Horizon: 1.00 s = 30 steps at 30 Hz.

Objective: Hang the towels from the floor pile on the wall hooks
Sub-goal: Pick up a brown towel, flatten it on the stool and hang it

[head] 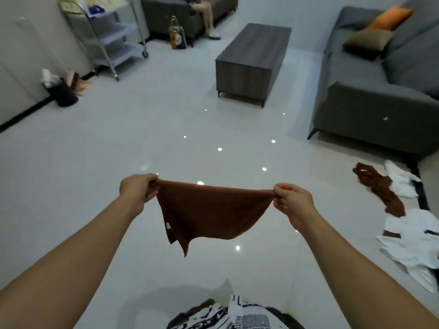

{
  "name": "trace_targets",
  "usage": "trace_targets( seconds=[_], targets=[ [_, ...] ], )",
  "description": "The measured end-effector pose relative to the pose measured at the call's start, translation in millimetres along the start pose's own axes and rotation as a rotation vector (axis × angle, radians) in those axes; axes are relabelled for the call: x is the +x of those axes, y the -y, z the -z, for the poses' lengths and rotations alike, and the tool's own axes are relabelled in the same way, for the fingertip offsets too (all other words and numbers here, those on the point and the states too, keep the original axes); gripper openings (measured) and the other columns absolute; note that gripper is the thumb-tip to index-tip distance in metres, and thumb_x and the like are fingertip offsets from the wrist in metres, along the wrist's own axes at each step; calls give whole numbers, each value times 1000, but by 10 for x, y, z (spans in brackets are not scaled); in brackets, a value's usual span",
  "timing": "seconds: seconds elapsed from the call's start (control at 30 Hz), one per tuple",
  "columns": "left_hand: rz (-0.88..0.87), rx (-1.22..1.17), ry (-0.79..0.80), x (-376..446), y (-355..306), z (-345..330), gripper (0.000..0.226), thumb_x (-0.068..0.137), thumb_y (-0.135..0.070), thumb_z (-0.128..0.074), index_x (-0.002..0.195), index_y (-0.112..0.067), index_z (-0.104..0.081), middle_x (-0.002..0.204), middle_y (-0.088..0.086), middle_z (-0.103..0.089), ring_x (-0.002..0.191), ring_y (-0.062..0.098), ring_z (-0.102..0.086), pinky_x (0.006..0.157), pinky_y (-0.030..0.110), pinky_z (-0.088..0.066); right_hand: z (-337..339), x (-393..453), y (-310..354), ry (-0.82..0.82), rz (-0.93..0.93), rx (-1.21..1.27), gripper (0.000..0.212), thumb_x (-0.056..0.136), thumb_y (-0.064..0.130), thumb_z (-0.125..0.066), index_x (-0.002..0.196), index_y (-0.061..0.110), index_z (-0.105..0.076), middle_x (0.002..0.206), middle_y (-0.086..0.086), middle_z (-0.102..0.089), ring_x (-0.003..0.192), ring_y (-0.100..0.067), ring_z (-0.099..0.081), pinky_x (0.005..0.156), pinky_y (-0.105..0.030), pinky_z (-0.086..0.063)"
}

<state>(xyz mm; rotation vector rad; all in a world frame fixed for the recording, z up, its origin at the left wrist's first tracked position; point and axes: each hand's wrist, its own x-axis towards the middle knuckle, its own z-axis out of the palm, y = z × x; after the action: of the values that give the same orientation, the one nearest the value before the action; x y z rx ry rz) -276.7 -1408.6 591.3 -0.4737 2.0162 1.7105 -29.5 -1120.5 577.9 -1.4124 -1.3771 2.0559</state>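
A brown towel (209, 214) hangs stretched between my two hands in front of me, above the glossy white floor. My left hand (137, 193) grips its left top corner and my right hand (293, 203) pinches its right top corner. The towel sags in the middle and its lower corner points down. On the floor at the right lies the pile: another brown towel (377, 188) and several white towels (413, 241). No wall hooks are in view.
A grey sofa (370, 110) stands at the right and a dark coffee table (251, 60) ahead. At the left wall are a metal trolley (111, 39) and a black bin (63, 93). A person sits on a far sofa beside a bag (177, 35).
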Motion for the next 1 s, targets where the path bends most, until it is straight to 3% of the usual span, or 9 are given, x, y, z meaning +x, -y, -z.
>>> trace_targets(
  seconds=[0.17, 0.3, 0.4, 0.57, 0.67, 0.8, 1.0],
  targets=[
    [-62, -153, -145, 288, -283, 1063, 18, 86, -4, -71, 97, -12, -60, 83, 10, -68, 58, 16, -68, 60, 30, -58, -1279, 123, 349, 253, 79, -112, 17, 88, -6, -65, 105, -2, -69, 103, -20, -69, 93, -30, -71, 86, -35, -58],
    [-74, -303, -208, 410, -465, 1719, 12, 88, -6, -70, 99, -11, -69, 85, 8, -70, 66, 14, -71, 75, 31, -57, -2232, 230, 584, 427, 162, -271, 39, 76, -20, -62, 107, 2, -70, 108, -23, -70, 101, -33, -70, 94, -39, -56],
    [-135, -402, -253, 488, -619, 2097, 13, 90, -8, -70, 103, -6, -69, 93, 10, -73, 85, 20, -73, 77, 29, -57, -2922, 315, 744, 530, 224, -299, 30, 85, -11, -66, 113, -1, -66, 110, -21, -68, 101, -30, -70, 89, -34, -58],
    [-263, -388, -343, 766, -947, 2530, 25, 83, 4, -73, 106, -6, -70, 98, 10, -74, 95, 23, -73, 89, 31, -56, -4053, 626, 996, 633, 271, -306, 18, 92, 5, -67, 110, 1, -68, 107, -18, -70, 98, -29, -70, 80, -30, -57],
    [-270, -329, -482, 1009, -1200, 2702, 25, 84, 8, -71, 106, -5, -70, 104, 15, -72, 91, 23, -73, 82, 28, -59, -4657, 794, 1205, 690, 321, -368, 17, 94, 11, -66, 108, 2, -70, 96, -13, -71, 87, -24, -70, 81, -32, -57],
    [-267, -292, -621, 1277, -1565, 2916, 26, 85, -11, -77, 110, -4, -70, 97, 15, -74, 82, 19, -73, 79, 31, -59, -5380, 967, 1549, 788, 399, -425, 12, 94, 12, -66, 94, 3, -73, 76, -8, -65, 69, -19, -60, 78, -33, -58],
    [-279, -279, -795, 1431, -1976, 3198, 28, 84, -21, -80, 106, -6, -71, 89, 13, -74, 81, 23, -72, 71, 30, -57, -6371, 1018, 1893, 909, 484, -473, 11, 93, 16, -69, 91, 6, -74, 76, -8, -67, 67, -19, -60, 74, -35, -57]
  ],
)
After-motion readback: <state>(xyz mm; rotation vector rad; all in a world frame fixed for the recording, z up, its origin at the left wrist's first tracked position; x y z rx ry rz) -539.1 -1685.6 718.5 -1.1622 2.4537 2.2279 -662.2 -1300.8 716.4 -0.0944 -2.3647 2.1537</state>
